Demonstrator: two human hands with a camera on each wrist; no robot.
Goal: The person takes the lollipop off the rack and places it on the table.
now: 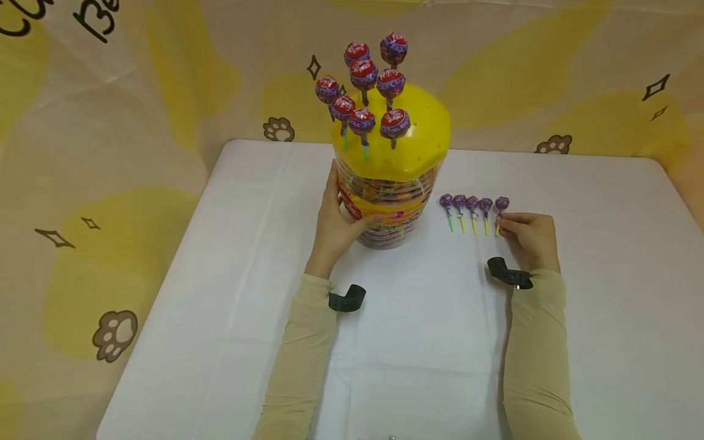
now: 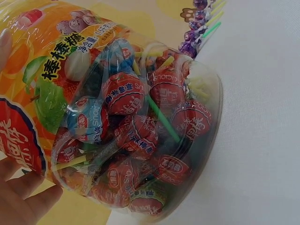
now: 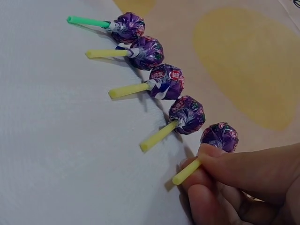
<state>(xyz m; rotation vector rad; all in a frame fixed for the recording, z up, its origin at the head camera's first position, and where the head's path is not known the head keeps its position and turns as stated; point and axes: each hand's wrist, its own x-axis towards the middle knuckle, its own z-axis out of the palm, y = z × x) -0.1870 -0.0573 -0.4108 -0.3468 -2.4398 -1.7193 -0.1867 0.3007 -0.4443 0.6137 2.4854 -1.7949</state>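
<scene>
A clear plastic tub [image 1: 392,205] full of wrapped lollipops stands on the white table [image 1: 220,293], topped by a yellow lid [image 1: 418,140] with several lollipops [image 1: 364,91] stuck upright in it. My left hand [image 1: 341,220] grips the tub's left side; its fingers [image 2: 23,197] show against the tub [image 2: 131,131]. To the right lies a row of several purple lollipops [image 1: 467,205]. My right hand [image 1: 528,235] pinches the stick of the rightmost purple lollipop [image 3: 219,137] between thumb and fingers [image 3: 225,161]. The others [image 3: 154,65] lie flat.
A yellow-and-beige patterned cloth [image 1: 110,122] hangs behind and beside the table. Black wrist camera mounts [image 1: 346,298] sit on both sleeves. The table's front and far right are bare white surface [image 1: 616,275].
</scene>
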